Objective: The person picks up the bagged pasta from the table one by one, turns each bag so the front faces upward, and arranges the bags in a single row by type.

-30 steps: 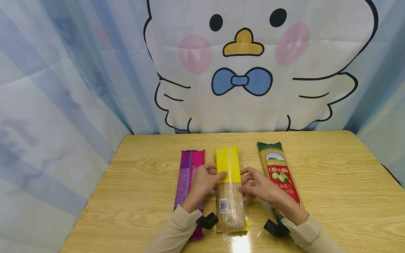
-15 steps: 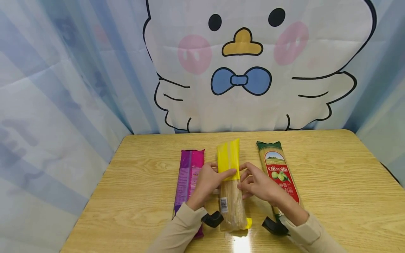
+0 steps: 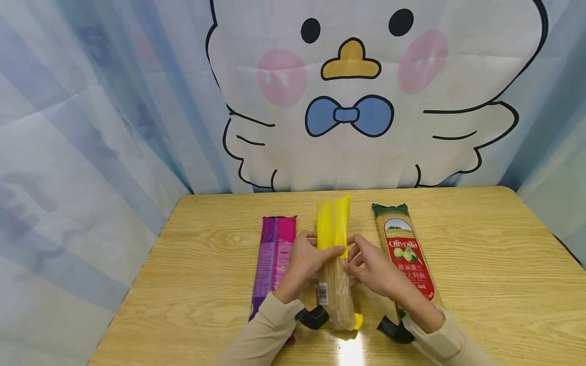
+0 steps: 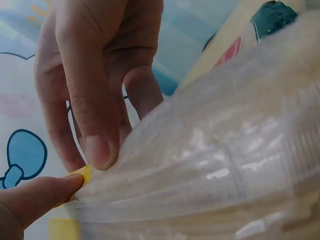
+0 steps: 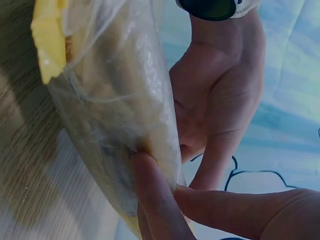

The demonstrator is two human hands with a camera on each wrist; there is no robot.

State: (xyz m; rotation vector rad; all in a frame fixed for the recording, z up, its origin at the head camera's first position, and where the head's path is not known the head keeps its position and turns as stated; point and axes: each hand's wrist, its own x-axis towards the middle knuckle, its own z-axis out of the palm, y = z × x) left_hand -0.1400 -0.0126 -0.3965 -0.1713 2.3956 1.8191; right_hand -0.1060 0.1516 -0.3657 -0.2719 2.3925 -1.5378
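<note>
A clear and yellow noodle package (image 3: 336,290) stands between both hands in the head view, its yellow end raised and tilted. My left hand (image 3: 308,258) grips its left side, thumb across the yellow part, other fingers mostly behind it. On the right edge, my right hand (image 3: 372,265) pinches the wrapper near where yellow meets clear. Close up, the left wrist view has the clear wrapper (image 4: 200,165) with the right hand (image 4: 100,70) at its edge. In the right wrist view, fingers press the package (image 5: 115,100) from its side.
A purple and pink package (image 3: 270,259) lies to the left, partly under the left forearm. To the right lies a green and red Olivoilà package (image 3: 407,249), its lower end behind the right wrist. The wooden table (image 3: 494,254) meets a printed curtain (image 3: 348,157) at the back.
The yellow end of the package has risen off the table and tilted up, and the package has turned a little. The left hand has moved slightly right with it; the right hand barely moved.
</note>
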